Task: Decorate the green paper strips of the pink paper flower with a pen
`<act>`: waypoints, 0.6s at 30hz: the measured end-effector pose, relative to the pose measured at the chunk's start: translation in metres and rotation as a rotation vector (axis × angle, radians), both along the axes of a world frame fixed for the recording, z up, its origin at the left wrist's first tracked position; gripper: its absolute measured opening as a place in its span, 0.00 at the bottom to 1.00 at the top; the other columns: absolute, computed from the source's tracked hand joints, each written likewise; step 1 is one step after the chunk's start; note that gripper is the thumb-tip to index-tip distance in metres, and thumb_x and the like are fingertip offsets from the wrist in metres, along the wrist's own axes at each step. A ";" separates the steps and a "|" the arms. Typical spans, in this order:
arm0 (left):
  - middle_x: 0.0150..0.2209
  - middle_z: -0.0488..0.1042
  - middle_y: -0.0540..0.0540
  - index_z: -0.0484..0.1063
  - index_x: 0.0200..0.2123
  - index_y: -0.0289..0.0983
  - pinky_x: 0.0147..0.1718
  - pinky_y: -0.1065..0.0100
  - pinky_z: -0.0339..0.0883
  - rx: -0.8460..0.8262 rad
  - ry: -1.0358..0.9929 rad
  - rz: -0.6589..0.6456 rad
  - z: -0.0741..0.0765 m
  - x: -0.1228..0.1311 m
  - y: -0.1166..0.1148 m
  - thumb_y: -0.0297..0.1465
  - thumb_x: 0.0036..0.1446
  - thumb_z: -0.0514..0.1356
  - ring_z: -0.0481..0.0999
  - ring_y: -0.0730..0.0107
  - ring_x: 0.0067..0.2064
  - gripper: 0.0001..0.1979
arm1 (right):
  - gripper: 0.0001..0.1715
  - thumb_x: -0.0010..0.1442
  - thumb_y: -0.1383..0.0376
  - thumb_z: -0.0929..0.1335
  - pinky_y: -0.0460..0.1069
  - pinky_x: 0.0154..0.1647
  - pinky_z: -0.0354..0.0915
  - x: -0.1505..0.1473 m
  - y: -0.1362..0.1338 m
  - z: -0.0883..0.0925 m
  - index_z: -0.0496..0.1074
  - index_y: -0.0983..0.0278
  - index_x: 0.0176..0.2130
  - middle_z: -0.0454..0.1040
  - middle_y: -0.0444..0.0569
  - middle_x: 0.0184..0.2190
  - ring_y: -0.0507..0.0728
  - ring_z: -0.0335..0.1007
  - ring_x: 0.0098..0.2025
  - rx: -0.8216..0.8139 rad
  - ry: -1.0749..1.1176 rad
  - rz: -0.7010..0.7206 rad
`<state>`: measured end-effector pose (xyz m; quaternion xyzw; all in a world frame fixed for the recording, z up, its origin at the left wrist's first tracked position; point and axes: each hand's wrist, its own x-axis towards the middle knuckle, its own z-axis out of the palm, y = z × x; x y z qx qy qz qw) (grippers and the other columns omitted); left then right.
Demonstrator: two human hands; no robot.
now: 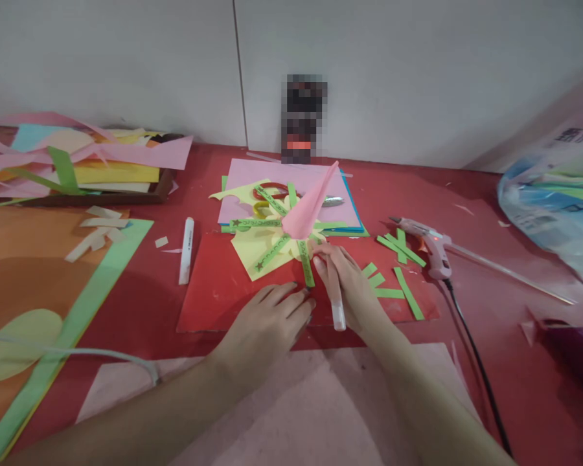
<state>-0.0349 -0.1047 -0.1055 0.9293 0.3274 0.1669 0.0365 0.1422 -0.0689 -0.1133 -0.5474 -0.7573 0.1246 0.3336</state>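
Observation:
My right hand (350, 285) is closed round a white marker pen (337, 304), its tip at a green paper strip (306, 262) that radiates from a pink paper cone (308, 206). Several green strips with dark marks fan out under the cone over a yellow paper piece (252, 249). My left hand (272, 317) lies flat with fingers spread on the red sheet (214, 294), just left of the strip, holding nothing.
A second white marker (186, 250) lies left of the red sheet. Loose green strips (401, 249) and a pink glue gun (430, 246) with black cord sit right. Scissors (272, 194) rest on pink paper behind. A tray of paper scraps (78, 171) is far left, a plastic bag (554, 200) right.

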 end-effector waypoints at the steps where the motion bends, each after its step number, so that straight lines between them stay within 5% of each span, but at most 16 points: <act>1: 0.48 0.71 0.45 0.66 0.49 0.34 0.49 0.58 0.63 -0.002 0.003 -0.004 0.000 0.000 0.000 0.24 0.59 0.50 0.67 0.61 0.53 0.15 | 0.09 0.63 0.64 0.57 0.59 0.49 0.62 0.000 0.000 0.001 0.61 0.58 0.44 0.72 0.50 0.39 0.59 0.69 0.45 -0.003 -0.001 -0.001; 11: 0.48 0.71 0.44 0.66 0.49 0.32 0.49 0.58 0.63 0.016 0.026 -0.006 0.001 0.000 0.000 0.23 0.59 0.51 0.67 0.60 0.51 0.15 | 0.09 0.63 0.64 0.58 0.58 0.49 0.62 -0.001 -0.001 0.002 0.62 0.58 0.44 0.73 0.49 0.40 0.58 0.69 0.45 -0.011 0.039 -0.002; 18: 0.47 0.71 0.45 0.63 0.52 0.33 0.50 0.58 0.62 0.004 0.037 0.014 0.000 0.000 -0.001 0.22 0.58 0.51 0.67 0.60 0.51 0.18 | 0.14 0.63 0.59 0.58 0.49 0.41 0.65 -0.010 -0.011 0.023 0.68 0.60 0.43 0.75 0.47 0.33 0.54 0.71 0.39 -0.024 0.469 -0.180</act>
